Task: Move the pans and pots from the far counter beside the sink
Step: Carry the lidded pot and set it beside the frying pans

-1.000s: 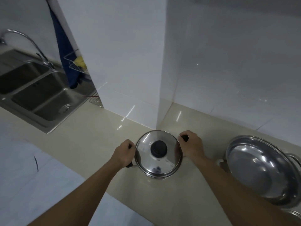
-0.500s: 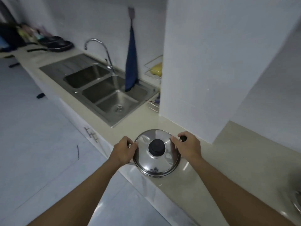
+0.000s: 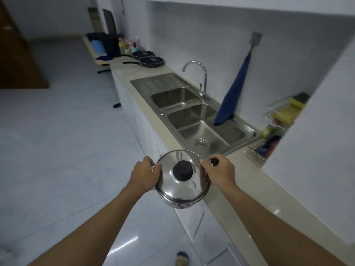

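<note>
A small round stainless-steel pot with a domed steel lid and black knob [image 3: 182,179] is held in the air at the centre of the view, over the front edge of the pale beige stone counter [image 3: 247,191] and partly above the glossy white tiled floor [image 3: 57,150]. The left hand [image 3: 144,174] is closed on the side handle at the pot's 9 o'clock, and the right hand [image 3: 221,172] is closed on the black side handle at its 3 o'clock, whose tip shows between the fingers. A grip on both handles is judged to be used so that the pot stays level and the loose lid is not tipped off.

At about 1 o'clock from the pot lies the double-bowl stainless-steel sink [image 3: 194,116] with its curved chrome tap [image 3: 197,77]; a dark blue cloth [image 3: 230,98] hangs from the wall over it. Beyond the sink's draining board, toward 11 o'clock, two black round frying pans [image 3: 148,58] rest on the counter. That stretch beside the sink is judged to be the destination, so the pot would need to be carried along the counter past both bowls.
</note>
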